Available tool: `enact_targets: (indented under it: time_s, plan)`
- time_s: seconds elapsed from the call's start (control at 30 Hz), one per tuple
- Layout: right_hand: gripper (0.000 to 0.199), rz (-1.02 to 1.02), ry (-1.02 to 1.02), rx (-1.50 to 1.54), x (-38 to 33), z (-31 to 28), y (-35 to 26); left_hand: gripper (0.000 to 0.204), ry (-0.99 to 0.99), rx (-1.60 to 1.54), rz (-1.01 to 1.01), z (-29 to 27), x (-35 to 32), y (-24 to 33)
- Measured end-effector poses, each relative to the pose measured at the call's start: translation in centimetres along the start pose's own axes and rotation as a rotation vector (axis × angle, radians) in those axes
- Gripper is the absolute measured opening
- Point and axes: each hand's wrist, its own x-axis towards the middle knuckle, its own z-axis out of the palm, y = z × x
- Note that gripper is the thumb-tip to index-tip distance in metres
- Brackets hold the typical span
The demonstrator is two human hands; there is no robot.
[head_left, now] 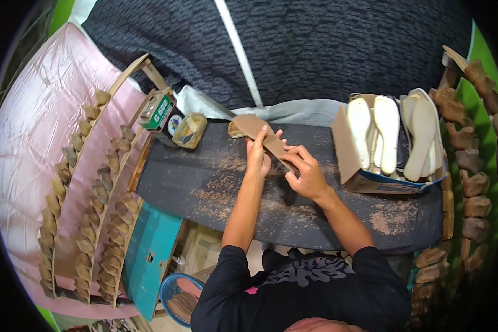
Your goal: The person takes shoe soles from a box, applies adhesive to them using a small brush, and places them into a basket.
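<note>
Over the middle of the dark worktable (169, 174) I hold a brown shoe insole (250, 125) at a slant, its wide rounded end pointing away to the left. My left hand (258, 156) is closed around its middle, thumb lying on top. The fingers of my right hand (306, 172) pinch its narrower near end. A band of the same brown crosses the insole between my hands; I cannot tell whether it is a fold or a separate piece. Just beyond the wide end, a small tan object (236, 130) lies partly hidden. Brown shavings (218, 193) cover parts of the tabletop.
An open cardboard box (346, 146) of pale insoles stands at the right. A green-and-white tin (159, 113) and a plastic tub (189, 131) stand far left. Racks of shoe lasts (88, 232) flank both sides. Below left, a blue basin (165, 293) holds brown sole pieces.
</note>
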Motion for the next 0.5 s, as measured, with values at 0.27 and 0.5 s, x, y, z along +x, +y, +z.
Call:
enact_targets:
  time_s: [0.27,0.5]
  plan:
    - [0.034,0.030,-0.024,0.041,4.3,8.2,2.1,0.042,0.284,-0.067,0.030,-12.1,4.7,5.4]
    - [0.018,0.355,-0.041,-0.042,5.7,14.0,7.0,0.046,0.143,0.044,0.017,-18.8,6.1,8.3]
